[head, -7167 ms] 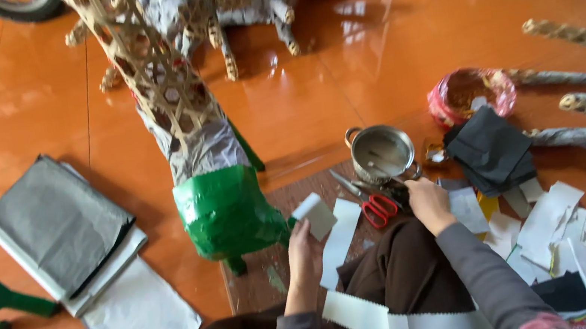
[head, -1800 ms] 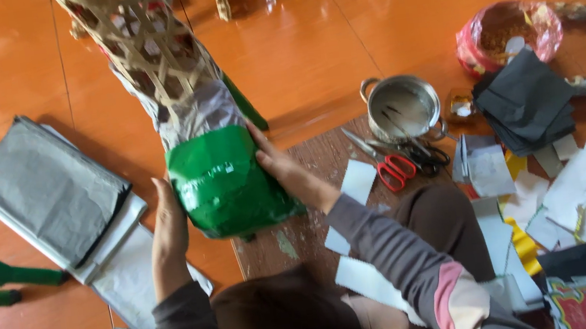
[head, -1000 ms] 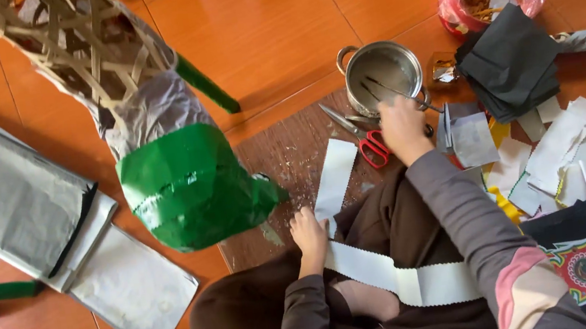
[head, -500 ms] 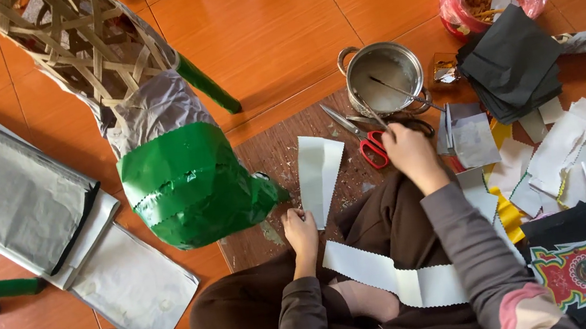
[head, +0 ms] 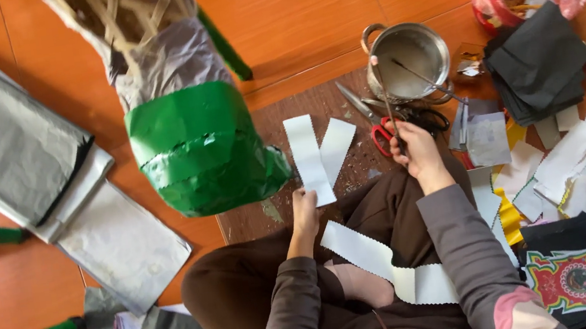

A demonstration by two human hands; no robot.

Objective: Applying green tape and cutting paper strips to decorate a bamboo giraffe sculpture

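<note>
While you sit on the glossy orange floor (head: 332,1), your left hand (head: 305,212) pinches the lower end of a white paper strip with zigzag edges (head: 306,158), which lies across a brown board (head: 280,125) in front of your knees. A second white strip (head: 337,147) leans against it on the right, the two touching near their lower ends. Your right hand (head: 416,152) is closed around a thin stick (head: 384,100) whose far end reaches into the round metal pot (head: 410,55) at the top edge of the board. Red-handled scissors (head: 370,120) lie just beside that hand, to its left. A longer white zigzag strip (head: 389,265) rests across your lap. Left of the held strip hangs a woven bamboo frame partly covered in shiny green paper (head: 197,151). Grey paper sheets (head: 4,146) are stacked well to the left, and loose white and yellow paper scraps (head: 557,167) lie to your right.
</note>
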